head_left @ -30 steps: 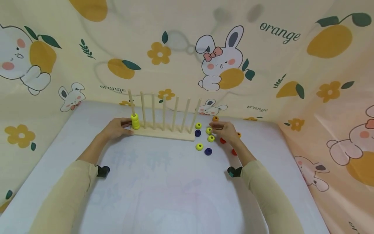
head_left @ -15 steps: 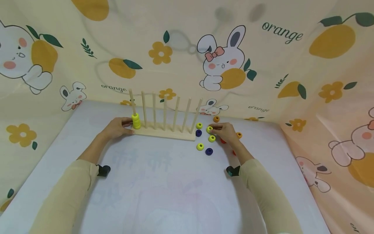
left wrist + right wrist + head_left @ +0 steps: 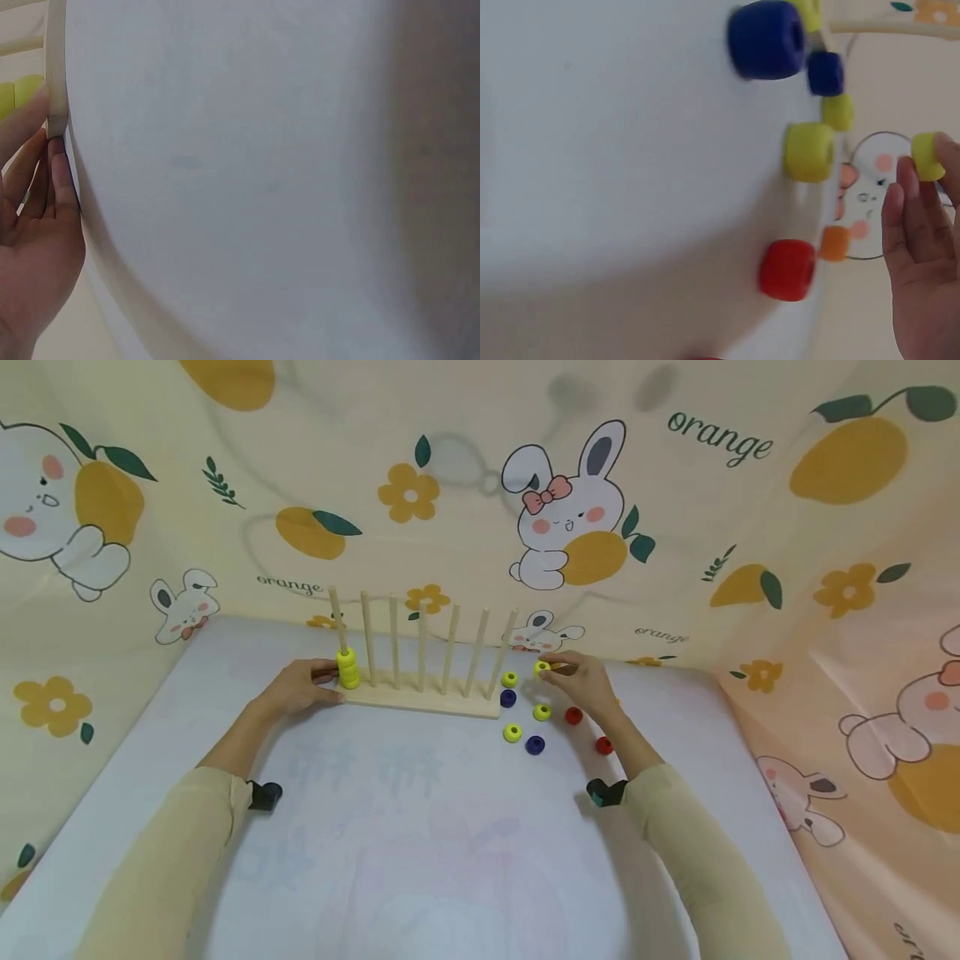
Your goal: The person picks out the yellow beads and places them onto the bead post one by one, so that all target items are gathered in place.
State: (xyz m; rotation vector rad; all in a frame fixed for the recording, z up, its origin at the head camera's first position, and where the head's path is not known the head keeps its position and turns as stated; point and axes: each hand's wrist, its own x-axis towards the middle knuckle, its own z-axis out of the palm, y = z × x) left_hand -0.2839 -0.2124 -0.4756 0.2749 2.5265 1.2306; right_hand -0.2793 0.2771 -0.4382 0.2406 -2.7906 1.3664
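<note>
A wooden peg rack (image 3: 420,702) with a row of upright pegs stands at the back of the table. Several yellow beads (image 3: 348,669) are stacked on its leftmost peg; the other pegs are bare. My left hand (image 3: 294,689) grips the left end of the base, and the left wrist view shows the thumb and fingers around that end (image 3: 57,124). Between thumb and fingertips, my right hand (image 3: 591,687) pinches a yellow bead (image 3: 928,156), raised above the table just right of the rack.
Loose beads lie right of the rack: yellow ones (image 3: 512,732), dark blue ones (image 3: 535,745) and red ones (image 3: 573,716). In the right wrist view an orange bead (image 3: 835,244) sits farther back. A printed cloth (image 3: 457,543) hangs behind the table.
My right hand has closed its fingertips on a yellow bead and lifted it off the table. My left hand keeps its place on the rack.
</note>
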